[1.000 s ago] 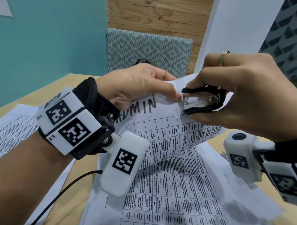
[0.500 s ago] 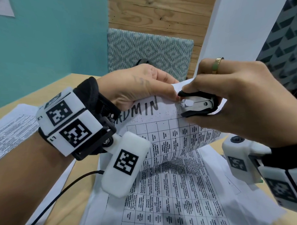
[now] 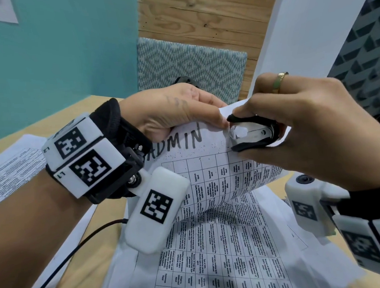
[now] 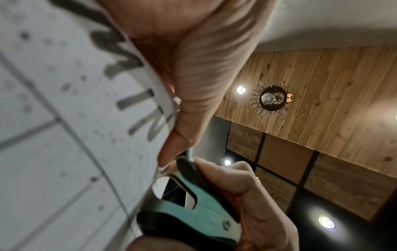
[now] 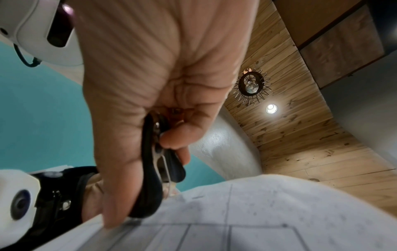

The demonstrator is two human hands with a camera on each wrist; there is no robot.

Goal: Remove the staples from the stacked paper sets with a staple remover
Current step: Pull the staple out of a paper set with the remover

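Stage: staple pulling is under way on one paper set; judging by the papers lying about, the task is partway at most.
Paper set in hand: the stapled paper set headed "ADMIN" is being held up off the tabletop, its top edge raised and its lower part curving down toward the sheets below.
Left hand: the left hand is pinching the top edge of that set, thumb tip pressing the paper just beside the tool.
Right hand: the right hand is clenching around the staple remover, thumb and fingers squeezing its two black grips.
Staple remover: its metal jaws are touching the top edge of the set near the left thumb; they are looking nearly closed, though how far is hard to tell.
Staple: too small to make out, so whether it is already out or still biting the paper cannot be told.
Other papers: printed sheets are lying on the tabletop under the raised set, and more paper is lying toward the left edge; whether these are still stapled is not showing.
Left to do: finishing this staple, by my reading, then checking any remaining sets.
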